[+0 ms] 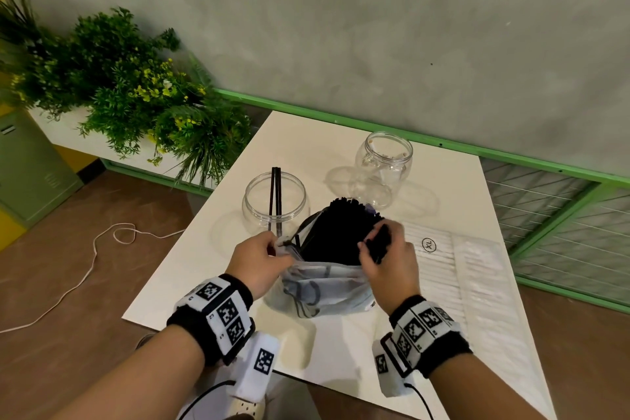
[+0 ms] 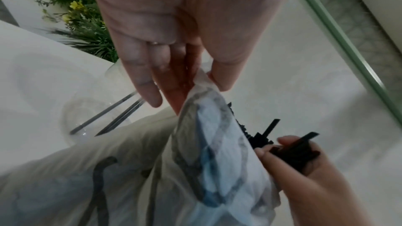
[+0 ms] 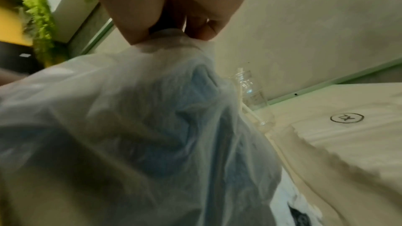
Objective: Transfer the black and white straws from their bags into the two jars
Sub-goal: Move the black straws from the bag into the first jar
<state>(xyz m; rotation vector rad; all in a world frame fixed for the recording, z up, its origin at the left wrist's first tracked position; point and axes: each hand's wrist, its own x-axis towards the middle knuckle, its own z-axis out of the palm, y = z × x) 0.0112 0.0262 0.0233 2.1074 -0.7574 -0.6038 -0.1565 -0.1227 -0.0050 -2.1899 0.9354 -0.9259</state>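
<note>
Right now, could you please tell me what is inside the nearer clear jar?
Two black straws stand in the nearer jar, leaning on its far rim. The left hand and bag hide its near base.

Café-like or shop interior: white table (image 1: pixel 341 147), planter of greenery (image 1: pixel 136 89), green metal locker (image 1: pixel 30 164), green-framed railing (image 1: pixel 545 208).

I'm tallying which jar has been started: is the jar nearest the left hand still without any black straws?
No: in the head view the near jar already has a few black straws standing in it, leaning on its far rim.
</note>
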